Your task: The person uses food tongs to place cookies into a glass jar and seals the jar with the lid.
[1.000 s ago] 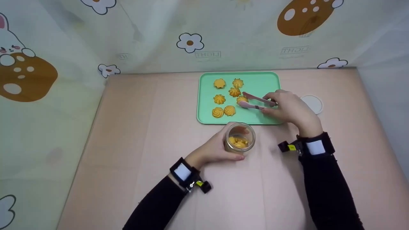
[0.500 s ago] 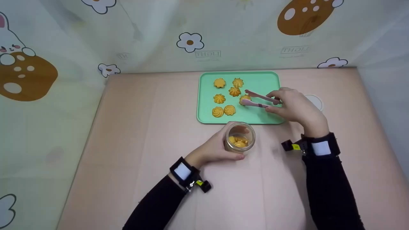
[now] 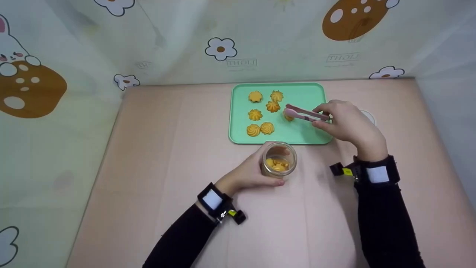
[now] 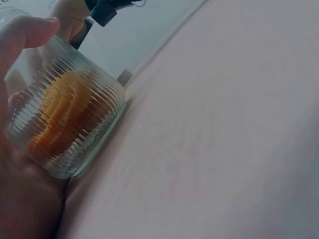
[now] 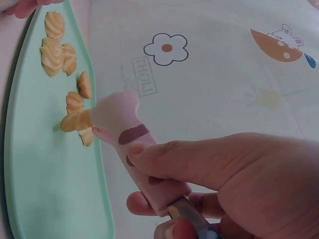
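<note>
A swirl cookie (image 3: 288, 117) sits pinched in pink tongs (image 3: 305, 114) above the green tray (image 3: 312, 97), apparently just lifted clear. The right hand (image 3: 347, 124) squeezes the tongs closed. At seven o'clock, the left hand (image 3: 248, 174) wraps the ribbed glass jar (image 3: 279, 160), steadying it upright on the table (image 3: 148, 156); five cookies (image 3: 260, 129) remain at nine o'clock.

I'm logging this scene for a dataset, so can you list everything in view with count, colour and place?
Tray: one, mint green, far middle of table.
Loose cookies: five, golden, left half of tray.
Gripped cookie: one, golden, between tong tips.
Tongs: one pair, pink.
Jar: one, ribbed clear glass, cookies inside, near the tray's front edge.
Lid: one, white, right of tray.
Table: pink.
Backdrop: pale, cartoon prints.
Left hand: holds jar.
Right hand: pinches tongs.
</note>
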`<state>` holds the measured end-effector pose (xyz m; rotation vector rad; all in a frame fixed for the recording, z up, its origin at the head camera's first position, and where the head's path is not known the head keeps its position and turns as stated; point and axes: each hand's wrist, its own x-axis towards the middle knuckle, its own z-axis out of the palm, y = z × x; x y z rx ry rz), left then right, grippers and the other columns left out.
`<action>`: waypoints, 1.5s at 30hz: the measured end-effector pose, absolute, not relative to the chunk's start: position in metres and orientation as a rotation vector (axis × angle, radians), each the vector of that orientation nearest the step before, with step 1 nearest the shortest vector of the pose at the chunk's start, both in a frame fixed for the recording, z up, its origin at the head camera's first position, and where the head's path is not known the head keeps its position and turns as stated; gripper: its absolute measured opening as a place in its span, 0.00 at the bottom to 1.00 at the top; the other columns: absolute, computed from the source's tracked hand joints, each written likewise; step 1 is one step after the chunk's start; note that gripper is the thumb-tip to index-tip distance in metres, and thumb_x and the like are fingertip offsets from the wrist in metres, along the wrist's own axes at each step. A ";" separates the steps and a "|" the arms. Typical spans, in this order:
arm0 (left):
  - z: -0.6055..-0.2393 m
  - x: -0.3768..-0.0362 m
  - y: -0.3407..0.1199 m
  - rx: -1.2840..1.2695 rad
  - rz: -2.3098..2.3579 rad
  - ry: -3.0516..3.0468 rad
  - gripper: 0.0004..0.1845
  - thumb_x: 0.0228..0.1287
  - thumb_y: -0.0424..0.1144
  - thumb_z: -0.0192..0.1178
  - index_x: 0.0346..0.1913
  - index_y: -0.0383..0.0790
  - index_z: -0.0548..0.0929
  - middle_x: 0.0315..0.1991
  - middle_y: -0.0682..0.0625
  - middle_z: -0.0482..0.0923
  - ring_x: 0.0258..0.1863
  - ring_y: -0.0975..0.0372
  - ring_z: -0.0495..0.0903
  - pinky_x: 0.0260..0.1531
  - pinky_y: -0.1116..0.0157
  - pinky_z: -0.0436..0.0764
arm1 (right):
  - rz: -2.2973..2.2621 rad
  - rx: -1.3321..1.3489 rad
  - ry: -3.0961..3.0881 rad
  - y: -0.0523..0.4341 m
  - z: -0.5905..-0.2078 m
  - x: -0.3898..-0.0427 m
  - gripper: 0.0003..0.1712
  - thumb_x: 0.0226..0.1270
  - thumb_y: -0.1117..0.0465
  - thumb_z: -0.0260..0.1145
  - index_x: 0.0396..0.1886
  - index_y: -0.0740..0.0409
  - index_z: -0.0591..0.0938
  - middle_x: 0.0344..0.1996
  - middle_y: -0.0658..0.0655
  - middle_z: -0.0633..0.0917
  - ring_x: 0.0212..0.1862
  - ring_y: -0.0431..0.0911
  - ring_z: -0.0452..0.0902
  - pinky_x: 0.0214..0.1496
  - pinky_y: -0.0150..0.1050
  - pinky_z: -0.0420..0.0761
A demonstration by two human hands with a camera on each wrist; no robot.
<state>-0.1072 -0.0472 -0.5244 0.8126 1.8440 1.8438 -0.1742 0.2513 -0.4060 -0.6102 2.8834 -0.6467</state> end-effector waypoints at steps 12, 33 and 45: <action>-0.521 -0.106 -0.048 0.808 1.838 1.855 0.50 0.51 0.37 0.87 0.76 0.55 0.71 0.69 0.55 0.78 0.72 0.58 0.74 0.78 0.56 0.70 | -0.741 -0.733 2.921 0.254 -0.390 -0.164 0.16 0.77 0.58 0.75 0.57 0.62 0.90 0.40 0.59 0.87 0.38 0.50 0.78 0.39 0.47 0.77; -0.520 -0.106 -0.048 0.799 1.810 1.867 0.50 0.52 0.35 0.86 0.77 0.51 0.70 0.70 0.54 0.77 0.73 0.59 0.73 0.79 0.56 0.69 | -1.022 -1.297 2.821 0.264 -0.334 -0.102 0.18 0.65 0.69 0.81 0.53 0.55 0.92 0.38 0.41 0.85 0.31 0.35 0.73 0.32 0.24 0.72; -0.523 -0.106 -0.050 0.804 1.778 1.884 0.50 0.54 0.39 0.85 0.78 0.55 0.68 0.71 0.54 0.76 0.72 0.60 0.75 0.79 0.55 0.69 | -0.821 -1.272 2.748 0.256 -0.329 -0.089 0.14 0.68 0.61 0.81 0.51 0.47 0.92 0.36 0.36 0.80 0.34 0.33 0.71 0.32 0.26 0.73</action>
